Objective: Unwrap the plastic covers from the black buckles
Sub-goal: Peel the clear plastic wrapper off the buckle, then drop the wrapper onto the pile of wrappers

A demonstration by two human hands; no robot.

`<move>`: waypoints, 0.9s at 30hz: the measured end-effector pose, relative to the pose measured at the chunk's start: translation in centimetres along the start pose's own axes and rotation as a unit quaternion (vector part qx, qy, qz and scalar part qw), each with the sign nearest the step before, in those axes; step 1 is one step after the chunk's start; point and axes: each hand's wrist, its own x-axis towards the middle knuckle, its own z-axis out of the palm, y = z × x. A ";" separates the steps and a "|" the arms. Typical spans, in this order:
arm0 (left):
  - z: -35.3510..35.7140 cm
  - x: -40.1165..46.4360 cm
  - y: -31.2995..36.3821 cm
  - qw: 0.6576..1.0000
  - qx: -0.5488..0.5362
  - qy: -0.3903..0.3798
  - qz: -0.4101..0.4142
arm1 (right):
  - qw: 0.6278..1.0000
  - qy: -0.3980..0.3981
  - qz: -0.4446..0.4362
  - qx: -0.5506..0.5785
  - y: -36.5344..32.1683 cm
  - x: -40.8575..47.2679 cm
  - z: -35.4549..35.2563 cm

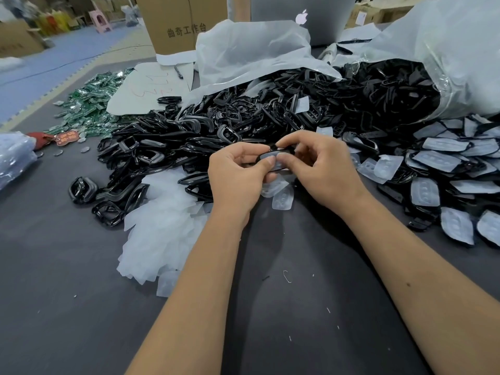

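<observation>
My left hand and my right hand meet at the middle of the table, both pinching one black buckle with a clear plastic cover on it. Thumbs press on the cover's edge. A big heap of bare black buckles lies behind and to the left. Covered buckles lie in a pile at the right. Peeled clear covers are heaped at the left of my left forearm, and two loose covers lie just below my hands.
A large clear bag spills buckles at the back right. A cardboard box, a laptop, a pen on white card and a pile of green packets sit behind. The grey table is near me.
</observation>
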 end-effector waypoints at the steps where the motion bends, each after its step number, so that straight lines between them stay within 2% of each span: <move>1: -0.2 0.1 0.1 1.000 -0.005 0.004 -0.002 | 1.000 -0.021 -0.015 -0.004 -0.1 -0.1 -0.2; 4: -0.6 0.2 0.4 1.000 -0.022 0.003 -0.006 | 0.998 -0.054 -0.039 -0.025 -0.2 -0.2 -0.5; 8: -0.6 0.1 0.4 1.000 0.001 0.007 -0.004 | 0.998 -0.023 -0.052 -0.037 -0.3 -0.3 -0.6; 14: -0.1 -0.2 0.4 0.984 0.156 0.049 0.065 | 0.996 -0.005 -0.050 -0.068 -1.1 -0.5 -1.7; 18: 2.0 -1.0 1.2 0.977 0.179 0.078 0.090 | 0.993 0.009 -0.043 -0.106 -1.5 -0.6 -3.4; 22: 6.2 -1.6 2.2 0.965 0.225 0.052 0.123 | 0.979 0.023 -0.010 -0.200 -1.0 -0.8 -6.7; 27: 13.2 -3.3 2.3 0.952 0.258 -0.024 0.165 | 0.943 0.019 0.064 -0.326 0.0 -1.4 -13.4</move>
